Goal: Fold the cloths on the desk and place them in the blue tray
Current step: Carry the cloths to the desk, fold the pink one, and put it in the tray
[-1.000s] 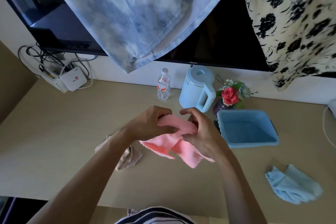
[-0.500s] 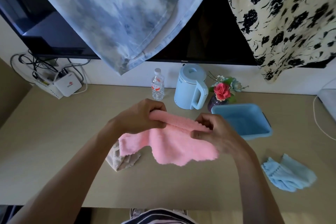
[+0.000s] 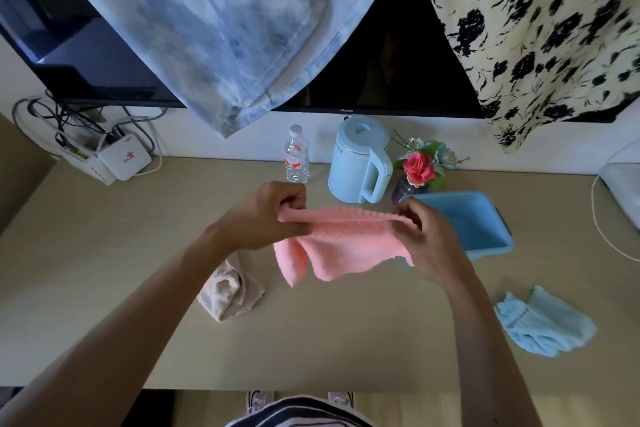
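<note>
A pink cloth point(image 3: 341, 246) hangs in the air above the desk, stretched along its top edge. My left hand point(image 3: 266, 218) pinches its left corner and my right hand point(image 3: 424, 236) pinches its right corner. The blue tray point(image 3: 485, 225) sits just behind my right hand, with nothing visible inside it. A crumpled beige cloth point(image 3: 230, 291) lies on the desk under my left forearm. A light blue cloth point(image 3: 543, 324) lies bunched at the right of the desk.
Along the wall stand a water bottle point(image 3: 296, 158), a light blue kettle point(image 3: 360, 159) and a vase of flowers point(image 3: 420, 170). A white router point(image 3: 123, 158) with cables sits at the back left. Hanging fabrics cover a dark screen point(image 3: 381, 62) above.
The pink cloth was bunched between both hands a second ago. My hands have moved apart and pulled its top edge out straight, so it hangs spread open.
</note>
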Demonstrator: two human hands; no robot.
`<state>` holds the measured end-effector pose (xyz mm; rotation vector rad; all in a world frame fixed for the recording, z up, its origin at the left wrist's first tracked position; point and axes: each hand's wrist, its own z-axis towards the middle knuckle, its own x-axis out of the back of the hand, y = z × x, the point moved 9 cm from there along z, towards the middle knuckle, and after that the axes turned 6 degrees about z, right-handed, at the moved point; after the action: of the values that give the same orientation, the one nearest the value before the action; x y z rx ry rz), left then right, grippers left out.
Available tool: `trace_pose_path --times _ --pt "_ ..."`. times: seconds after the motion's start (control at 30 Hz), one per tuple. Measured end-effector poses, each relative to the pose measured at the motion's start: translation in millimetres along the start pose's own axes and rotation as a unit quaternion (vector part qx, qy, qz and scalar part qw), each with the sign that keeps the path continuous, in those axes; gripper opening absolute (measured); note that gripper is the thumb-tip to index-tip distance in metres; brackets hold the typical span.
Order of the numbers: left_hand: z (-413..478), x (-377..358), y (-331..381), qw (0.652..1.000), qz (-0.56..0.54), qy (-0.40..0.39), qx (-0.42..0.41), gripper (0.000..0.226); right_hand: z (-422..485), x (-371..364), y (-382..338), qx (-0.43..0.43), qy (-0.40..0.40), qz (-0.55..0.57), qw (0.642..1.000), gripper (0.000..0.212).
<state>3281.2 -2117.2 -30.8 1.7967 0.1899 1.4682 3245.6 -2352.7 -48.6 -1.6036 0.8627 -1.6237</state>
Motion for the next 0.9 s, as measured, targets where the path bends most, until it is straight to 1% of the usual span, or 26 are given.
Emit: trace_pose_path --times 0.07,0.13,0.2,0.27,0.37,0.43,0.53,0.63,0.7,0.77,0.83,0.9 --pt "-2 4 4 1.0 -0.014 0.023 -0.004 0.031 -2 5 0 0.02 0.027 -0.001 0.999 0.012" --pt "-3 7 5 0.999 -0.02 0.029 -0.001 0.035 -2 7 1 0.03 0.031 0.0 0.999 0.013" --pt "-1 5 1 1.0 0.004 0.017 0.003 0.028 0 6 6 0.024 0.011 -0.007 1.0 0.016" --pt "4 -1 -10 1.0 0.023 0.004 0.017 0.02 5 2 14 0.002 -0.025 -0.03 0.999 0.015" --pt "14 -10 -30 0.999 0.019 -0.003 0.049 0.028 13 -2 33 -0.048 -0.058 -0.05 0.996 0.008" --pt "21 -13 -45 0.997 0.017 0.004 0.075 0.032 20 -3 39 -0.058 -0.048 -0.055 0.996 0.007" --pt "31 -13 -60 0.995 0.011 0.034 0.096 0.035 29 0 42 -0.06 -0.01 -0.044 0.997 0.015" --pt "33 -4 -63 0.993 0.003 0.088 0.084 0.024 32 13 36 -0.036 0.041 0.0 0.999 0.011" --pt "31 3 -57 0.993 0.003 0.103 0.059 0.015 29 22 32 -0.016 0.043 0.028 0.999 0.012" --pt "23 3 -49 0.995 0.008 0.095 0.029 0.009 21 25 33 -0.004 0.01 0.043 0.999 0.013" --pt "11 -8 -47 0.998 0.022 0.066 0.01 0.008 11 20 42 -0.008 -0.045 0.026 0.999 0.013" --pt "-3 -29 -54 0.999 0.024 0.029 0.005 0.009 -3 6 60 -0.029 -0.105 0.01 0.994 0.013"
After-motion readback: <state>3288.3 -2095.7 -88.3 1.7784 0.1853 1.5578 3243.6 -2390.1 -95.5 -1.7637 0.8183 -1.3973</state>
